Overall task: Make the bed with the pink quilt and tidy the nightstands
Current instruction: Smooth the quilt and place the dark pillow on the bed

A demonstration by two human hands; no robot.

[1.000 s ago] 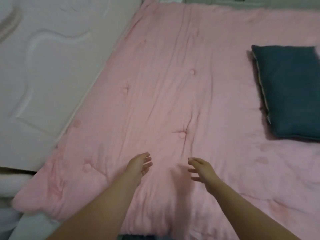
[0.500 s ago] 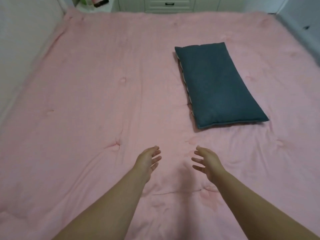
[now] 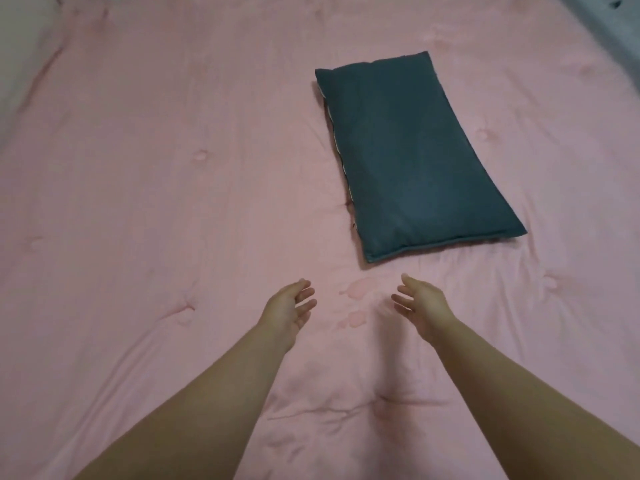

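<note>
The pink quilt (image 3: 173, 202) lies spread flat over the whole bed, with small tufted dimples and a few creases near me. A dark teal pillow (image 3: 408, 157) rests on it right of centre, angled with its near end towards the right. My left hand (image 3: 289, 310) and my right hand (image 3: 420, 303) hover over the quilt just short of the pillow's near edge, palms facing each other, fingers apart, holding nothing. No nightstand is in view.
A white headboard or wall edge (image 3: 20, 57) borders the bed at the far left. Grey furniture or wall (image 3: 616, 26) shows at the top right corner.
My view has swung right from the quilt's left edge and headboard to the bed's middle. The pillow now sits closer ahead, and both hands have reached slightly forward towards it.
</note>
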